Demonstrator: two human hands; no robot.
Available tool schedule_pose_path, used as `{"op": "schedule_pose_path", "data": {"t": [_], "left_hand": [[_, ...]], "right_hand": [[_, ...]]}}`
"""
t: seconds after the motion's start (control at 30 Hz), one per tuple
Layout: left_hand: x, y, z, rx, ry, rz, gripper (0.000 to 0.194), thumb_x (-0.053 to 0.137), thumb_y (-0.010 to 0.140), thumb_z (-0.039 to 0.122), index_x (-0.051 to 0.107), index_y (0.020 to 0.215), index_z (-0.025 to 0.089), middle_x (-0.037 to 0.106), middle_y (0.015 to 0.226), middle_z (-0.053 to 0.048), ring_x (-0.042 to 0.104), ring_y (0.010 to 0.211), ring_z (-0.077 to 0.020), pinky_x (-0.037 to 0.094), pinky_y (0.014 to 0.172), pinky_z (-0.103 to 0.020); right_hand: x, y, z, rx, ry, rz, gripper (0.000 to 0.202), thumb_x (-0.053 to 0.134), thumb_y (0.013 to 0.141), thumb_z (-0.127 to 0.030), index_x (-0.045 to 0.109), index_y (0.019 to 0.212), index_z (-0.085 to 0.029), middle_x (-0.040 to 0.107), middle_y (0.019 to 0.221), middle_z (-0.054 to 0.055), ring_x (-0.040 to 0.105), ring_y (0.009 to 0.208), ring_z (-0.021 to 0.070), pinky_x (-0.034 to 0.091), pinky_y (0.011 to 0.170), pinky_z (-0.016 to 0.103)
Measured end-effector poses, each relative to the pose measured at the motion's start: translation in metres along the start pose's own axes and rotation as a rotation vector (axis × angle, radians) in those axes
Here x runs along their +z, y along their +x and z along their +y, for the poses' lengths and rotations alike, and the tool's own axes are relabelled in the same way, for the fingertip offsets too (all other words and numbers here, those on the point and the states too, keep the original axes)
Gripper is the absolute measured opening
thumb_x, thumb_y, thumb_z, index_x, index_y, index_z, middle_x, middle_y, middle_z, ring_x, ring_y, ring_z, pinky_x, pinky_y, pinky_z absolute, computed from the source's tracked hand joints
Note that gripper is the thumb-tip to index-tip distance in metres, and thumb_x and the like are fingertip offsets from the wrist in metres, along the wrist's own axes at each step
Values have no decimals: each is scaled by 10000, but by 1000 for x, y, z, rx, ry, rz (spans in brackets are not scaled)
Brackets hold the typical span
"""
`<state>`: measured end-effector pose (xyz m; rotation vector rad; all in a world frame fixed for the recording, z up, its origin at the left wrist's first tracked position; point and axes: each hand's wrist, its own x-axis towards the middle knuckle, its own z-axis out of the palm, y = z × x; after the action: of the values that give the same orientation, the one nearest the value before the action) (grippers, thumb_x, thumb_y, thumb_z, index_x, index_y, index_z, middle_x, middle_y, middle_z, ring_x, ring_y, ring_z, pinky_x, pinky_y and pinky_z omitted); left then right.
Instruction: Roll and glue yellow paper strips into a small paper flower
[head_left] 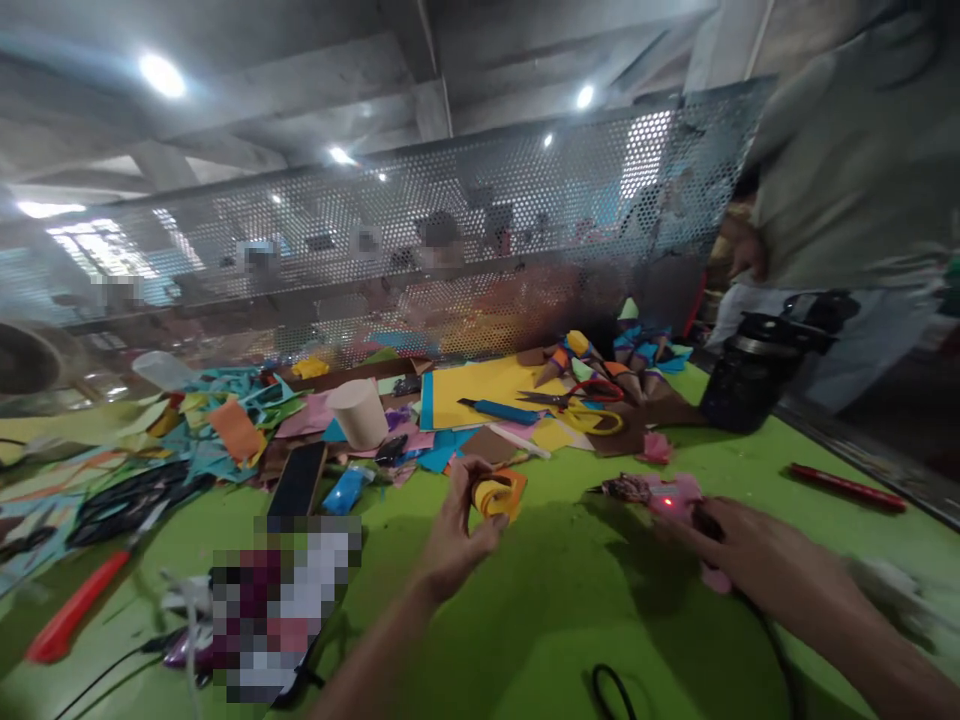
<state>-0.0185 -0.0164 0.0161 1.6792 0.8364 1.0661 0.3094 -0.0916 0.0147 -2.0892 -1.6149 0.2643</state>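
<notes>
Near the middle of the green table, my left hand (466, 530) is closed around a rolled yellow paper piece (493, 497) with an orange part at its right side. To the right, my right hand (750, 545) grips a pink glue gun (675, 497) with a lit red light, its dark nozzle pointing left toward the paper roll but apart from it. Beyond both hands lie a blue cutter (499, 411), red-handled scissors (600, 390) and yellow-handled scissors (596, 418) on yellow paper sheets (465, 385).
A black bottle (742, 375) stands at the right, with a red pen (847, 487) nearby. At left are a phone (298, 482), a white roll (358, 413), a red-handled tool (81, 607) and paper scraps (236, 430). A person (855, 170) stands behind the right edge.
</notes>
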Motion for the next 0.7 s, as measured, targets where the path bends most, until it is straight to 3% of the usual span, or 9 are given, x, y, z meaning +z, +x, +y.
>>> {"op": "schedule_pose_path", "data": {"t": [0.1, 0.2, 0.3, 0.33, 0.43, 0.57, 0.7], "left_hand": [[2, -2, 2, 40, 36, 30, 416, 619, 810, 323, 416, 1162, 234, 541, 1107, -55, 536, 1071, -232, 413, 962, -364], [4, -4, 3, 88, 69, 43, 431, 605, 806, 258, 397, 1182, 236, 505, 1122, -61, 534, 1072, -227, 420, 965, -373], [5, -5, 3, 170, 125, 49, 489, 601, 787, 190, 372, 1214, 248, 463, 1137, -60, 528, 1085, -224, 428, 973, -383], [6, -5, 2, 211, 147, 51, 510, 605, 779, 179, 366, 1224, 253, 453, 1141, -58, 526, 1083, -223, 433, 971, -386], [8, -6, -1, 331, 214, 60, 553, 621, 775, 188, 353, 1253, 265, 436, 1148, -54, 519, 1063, -219, 454, 953, -388], [9, -5, -1, 447, 302, 105, 561, 627, 784, 203, 349, 1267, 266, 422, 1158, -62, 495, 1082, -227, 466, 945, -387], [9, -4, -1, 513, 373, 140, 562, 640, 766, 189, 362, 1251, 253, 428, 1135, -66, 485, 1083, -234, 470, 936, -386]], "right_hand": [[-18, -6, -12, 58, -273, -64, 416, 550, 841, -560, 592, 566, -250, 657, 578, 62, 626, 522, 262, 331, 452, 307], [-29, -12, -34, -1, -284, 4, 412, 468, 901, -534, 576, 615, -258, 676, 657, 77, 626, 555, 265, 349, 477, 334], [-22, -16, -63, -195, 105, -11, 351, 491, 894, -536, 613, 753, -238, 649, 641, 38, 600, 573, 212, 415, 544, 324], [-17, -18, -74, -227, 272, -39, 327, 512, 892, -524, 638, 833, -227, 668, 701, 36, 612, 623, 203, 448, 585, 314], [2, -21, -110, -270, 587, -166, 262, 565, 871, -453, 650, 824, -210, 653, 737, 25, 588, 657, 171, 455, 576, 269], [21, -22, -147, -220, 827, -233, 232, 621, 812, -416, 671, 826, -190, 625, 700, 7, 515, 577, 134, 369, 479, 235], [31, -20, -158, -188, 880, -192, 208, 635, 762, -380, 677, 788, -179, 660, 724, 27, 566, 632, 157, 421, 557, 260]]}}
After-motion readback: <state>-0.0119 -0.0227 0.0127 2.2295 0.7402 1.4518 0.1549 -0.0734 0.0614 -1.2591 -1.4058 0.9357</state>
